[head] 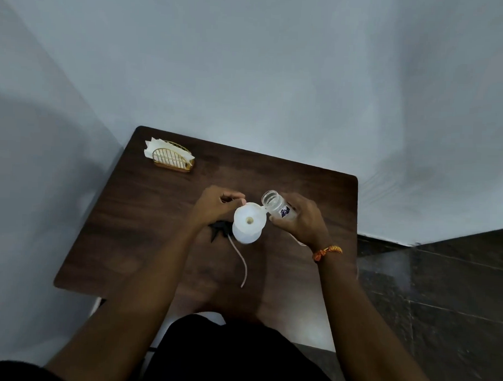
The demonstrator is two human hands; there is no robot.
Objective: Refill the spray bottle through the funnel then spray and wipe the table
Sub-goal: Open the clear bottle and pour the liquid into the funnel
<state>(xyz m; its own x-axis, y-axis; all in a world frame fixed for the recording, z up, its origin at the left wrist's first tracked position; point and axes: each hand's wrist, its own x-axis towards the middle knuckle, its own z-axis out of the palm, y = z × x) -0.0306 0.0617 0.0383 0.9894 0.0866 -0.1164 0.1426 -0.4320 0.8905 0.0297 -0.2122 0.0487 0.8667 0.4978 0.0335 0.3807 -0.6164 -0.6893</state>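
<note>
A white funnel (249,218) sits in the neck of a translucent white spray bottle (246,235) standing mid-table. My left hand (215,204) pinches the funnel's far rim. In my right hand (302,220) is a clear refill bottle (277,207) with a dark label, uncapped and tilted, its mouth at the funnel's right edge. The black spray head (219,229) lies on the table left of the bottle, and its pale dip tube (240,261) curves toward me.
The dark wooden table (146,215) stands against a pale wall. A gold wire napkin holder (171,157) with white napkins is at the far left corner. Dark tiled floor (440,296) lies to the right. My dark-clothed lap is below.
</note>
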